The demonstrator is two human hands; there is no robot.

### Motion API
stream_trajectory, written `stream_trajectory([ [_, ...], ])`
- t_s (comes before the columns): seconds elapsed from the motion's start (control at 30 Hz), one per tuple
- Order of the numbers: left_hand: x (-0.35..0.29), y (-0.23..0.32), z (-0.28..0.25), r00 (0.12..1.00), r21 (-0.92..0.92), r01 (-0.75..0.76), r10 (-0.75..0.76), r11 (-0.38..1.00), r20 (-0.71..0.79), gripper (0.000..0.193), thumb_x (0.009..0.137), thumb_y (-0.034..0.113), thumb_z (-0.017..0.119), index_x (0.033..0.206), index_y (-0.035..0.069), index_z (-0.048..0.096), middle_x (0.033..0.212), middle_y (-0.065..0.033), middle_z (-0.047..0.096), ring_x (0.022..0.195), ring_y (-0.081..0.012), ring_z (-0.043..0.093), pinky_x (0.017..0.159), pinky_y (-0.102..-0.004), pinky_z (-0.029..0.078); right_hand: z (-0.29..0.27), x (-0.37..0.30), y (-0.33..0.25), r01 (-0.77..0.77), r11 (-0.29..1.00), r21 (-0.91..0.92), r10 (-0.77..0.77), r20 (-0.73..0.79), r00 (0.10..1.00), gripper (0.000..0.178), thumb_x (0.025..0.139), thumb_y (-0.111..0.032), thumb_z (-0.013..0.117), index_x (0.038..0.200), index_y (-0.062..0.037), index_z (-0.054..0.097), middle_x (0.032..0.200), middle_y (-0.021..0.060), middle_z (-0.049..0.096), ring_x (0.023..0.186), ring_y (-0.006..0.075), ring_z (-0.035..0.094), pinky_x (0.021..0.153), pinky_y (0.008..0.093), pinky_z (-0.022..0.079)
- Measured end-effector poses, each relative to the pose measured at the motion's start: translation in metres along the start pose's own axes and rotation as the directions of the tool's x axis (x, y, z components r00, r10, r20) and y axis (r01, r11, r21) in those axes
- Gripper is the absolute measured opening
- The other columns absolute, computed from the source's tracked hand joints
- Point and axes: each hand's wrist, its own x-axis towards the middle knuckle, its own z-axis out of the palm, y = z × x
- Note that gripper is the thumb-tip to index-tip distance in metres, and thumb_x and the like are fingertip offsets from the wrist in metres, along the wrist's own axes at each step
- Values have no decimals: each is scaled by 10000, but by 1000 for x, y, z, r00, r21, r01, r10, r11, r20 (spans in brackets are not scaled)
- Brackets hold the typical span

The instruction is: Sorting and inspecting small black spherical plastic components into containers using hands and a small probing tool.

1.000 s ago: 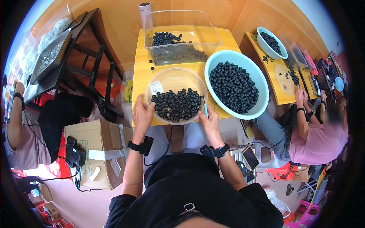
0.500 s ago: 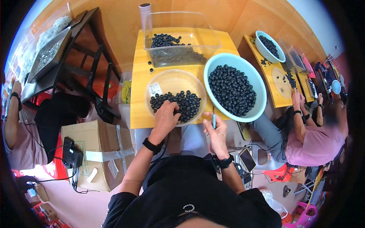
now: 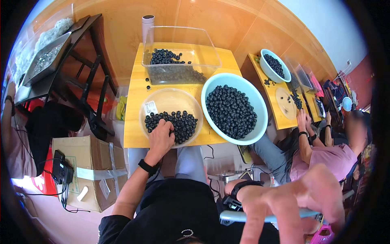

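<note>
The left hand rests, fingers curled loosely, on the dark round berries in the shallow clear plastic bowl, gripping nothing I can make out. That bowl sits on the yellow wooden worktop, just beside the pale blue basin of berries. The right hand, raised close to the camera and blurred, holds a thin light-blue tool.

Glossy clear plastic bowl, smooth lacquered wooden table, matt cardboard box.
</note>
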Motion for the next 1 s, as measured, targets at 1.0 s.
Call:
stream_trajectory([
  [1.0, -4, -1, -6, 1000, 5, 5, -5, 1000, -14, 151, 693, 51, 614, 818, 66, 531, 848, -112, 485, 746, -336, 566, 634, -436, 462, 26, 17, 17, 434, 854, -286, -497, -206, 843, 182, 894, 8, 465, 899, -117, 599, 1035, -47, 529, 753, 185, 563, 571, 364, 392],
])
